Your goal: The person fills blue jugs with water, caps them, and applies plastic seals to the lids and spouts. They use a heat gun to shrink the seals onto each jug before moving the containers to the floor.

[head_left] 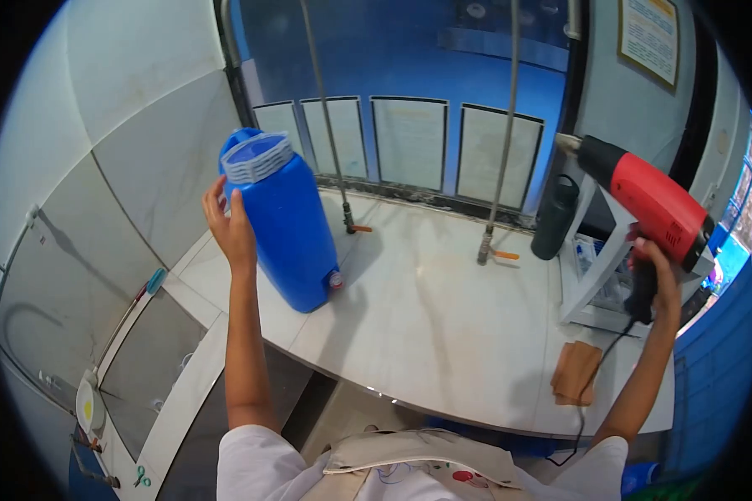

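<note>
A blue plastic jerrycan stands on the white counter, with a small spigot low on its side. Clear, wrinkled plastic film wraps loosely around its blue cap. My left hand is at the jerrycan's upper left side, just below the film. Its fingers and thumb are apart, with the fingertips near or against the blue wall; firm contact I cannot make out. On the right, my right hand is wrapped around the black handle of a red heat gun, raised above the counter. Its metal nozzle points left, toward the jerrycan.
Two pipes with orange-handled valves rise from the white counter. A dark bottle and a white rack stand at right. Brown cardboard pieces lie near the heat gun's cord. A sink is at left.
</note>
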The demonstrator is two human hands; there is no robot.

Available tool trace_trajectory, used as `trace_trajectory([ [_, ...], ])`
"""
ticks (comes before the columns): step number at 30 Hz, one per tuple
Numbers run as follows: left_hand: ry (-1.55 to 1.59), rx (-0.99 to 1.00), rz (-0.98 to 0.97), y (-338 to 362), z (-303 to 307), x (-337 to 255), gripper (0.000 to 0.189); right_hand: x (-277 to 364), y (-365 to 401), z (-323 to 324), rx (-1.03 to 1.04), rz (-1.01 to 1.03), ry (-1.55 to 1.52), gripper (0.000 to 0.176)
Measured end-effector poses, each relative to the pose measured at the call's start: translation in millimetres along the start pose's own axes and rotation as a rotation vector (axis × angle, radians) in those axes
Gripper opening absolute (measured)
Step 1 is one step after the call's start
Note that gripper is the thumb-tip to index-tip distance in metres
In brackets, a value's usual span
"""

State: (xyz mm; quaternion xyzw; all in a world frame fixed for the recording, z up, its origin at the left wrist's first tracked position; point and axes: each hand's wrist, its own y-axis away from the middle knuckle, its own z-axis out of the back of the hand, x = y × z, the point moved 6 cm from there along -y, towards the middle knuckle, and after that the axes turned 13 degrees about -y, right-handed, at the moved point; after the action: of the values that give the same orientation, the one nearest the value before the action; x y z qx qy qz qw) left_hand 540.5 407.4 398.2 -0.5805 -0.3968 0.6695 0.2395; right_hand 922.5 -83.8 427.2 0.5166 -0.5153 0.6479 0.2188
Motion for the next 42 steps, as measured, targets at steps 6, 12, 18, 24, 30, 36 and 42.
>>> trace_trajectory([
  [6, 0.101, 0.165, 0.153, -54, -8, 83, 0.057, -32, 66, -198, 0.327, -0.303, -0.536, 0.032],
  [12, 0.267, 0.473, 0.236, -57, -27, 93, 0.055, -38, 93, -304, 0.410, -0.456, -0.686, 0.029],
  [18, 0.282, 0.472, 0.244, -61, -26, 104, 0.048, -31, 90, -332, 0.394, -0.511, -0.716, 0.028],
  [24, 0.276, 0.482, 0.186, -64, -28, 108, 0.042, -29, 80, -347, 0.369, -0.526, -0.684, 0.026],
  [30, 0.253, 0.452, 0.160, -63, -29, 110, 0.047, -23, 53, -352, 0.362, -0.557, -0.656, 0.025],
  [36, 0.215, 0.442, 0.125, -64, -25, 107, 0.056, 4, 23, -375, 0.396, -0.546, -0.597, 0.029],
  [42, 0.124, 0.444, 0.095, -62, -25, 107, 0.063, 29, 8, -415, 0.491, -0.511, -0.467, 0.035],
])
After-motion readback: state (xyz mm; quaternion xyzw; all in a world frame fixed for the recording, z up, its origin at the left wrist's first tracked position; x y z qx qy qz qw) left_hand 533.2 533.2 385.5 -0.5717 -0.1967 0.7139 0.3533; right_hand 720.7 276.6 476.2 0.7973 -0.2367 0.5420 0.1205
